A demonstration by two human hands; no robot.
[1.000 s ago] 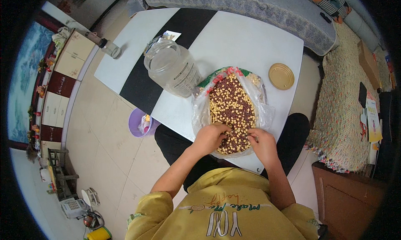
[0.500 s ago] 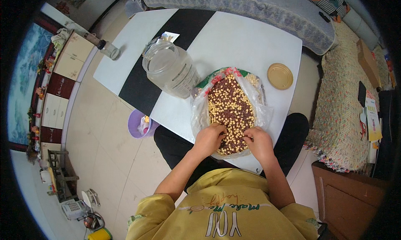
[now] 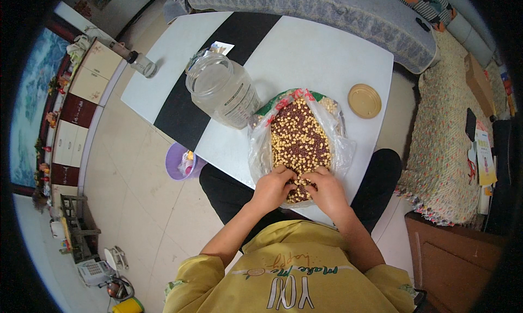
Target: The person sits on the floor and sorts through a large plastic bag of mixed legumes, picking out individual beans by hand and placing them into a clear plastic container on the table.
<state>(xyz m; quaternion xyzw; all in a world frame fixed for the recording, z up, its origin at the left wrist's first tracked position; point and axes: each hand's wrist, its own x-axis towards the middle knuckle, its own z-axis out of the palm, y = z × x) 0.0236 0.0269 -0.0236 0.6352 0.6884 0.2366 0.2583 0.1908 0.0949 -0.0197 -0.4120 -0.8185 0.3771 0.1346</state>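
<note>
A clear plastic bag [image 3: 342, 144] lies wide open at the near edge of the table, filled with a mix of small dark red beans and yellow soybeans [image 3: 299, 136]. My left hand [image 3: 272, 189] bends over the near end of the beans, fingers curled and pressed together at their surface. Close beside it, my right hand [image 3: 328, 192] has its fingers closed in a pinch, the tips touching the beans. The two hands almost meet. Whatever sits between the fingertips is too small to make out.
On the white table [image 3: 327, 46] a large clear plastic jar [image 3: 223, 92] stands uncapped left of the bag. A gold lid [image 3: 364, 100] lies to the right. A glass bottle [image 3: 143, 65] is at the far left. A purple bin [image 3: 180, 163] stands on the floor, and a sofa [image 3: 316, 13] is behind.
My right hand has moved left, over the beans, toward my left hand. My left hand has shifted only slightly. Bag, jar and lid stay put.
</note>
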